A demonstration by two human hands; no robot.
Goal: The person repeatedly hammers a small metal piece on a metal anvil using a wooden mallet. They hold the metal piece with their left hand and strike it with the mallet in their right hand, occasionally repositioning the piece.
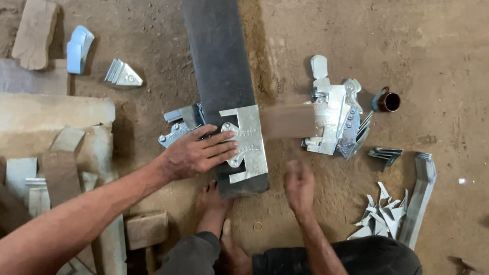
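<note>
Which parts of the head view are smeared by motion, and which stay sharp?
Head view: the right hand and the brown block above it are motion-blurred; the left hand, pressing the metal bracket onto the dark beam, is sharp; lighting is soft and even, without glare.

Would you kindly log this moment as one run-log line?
left hand: pressing metal bracket on dark beam | right hand: swinging blurred wooden block | floor: sandy

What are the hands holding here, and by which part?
The left hand presses flat on a shiny metal bracket atop the dark beam. The right hand grips a motion-blurred wooden block; where exactly cannot be told.
</note>
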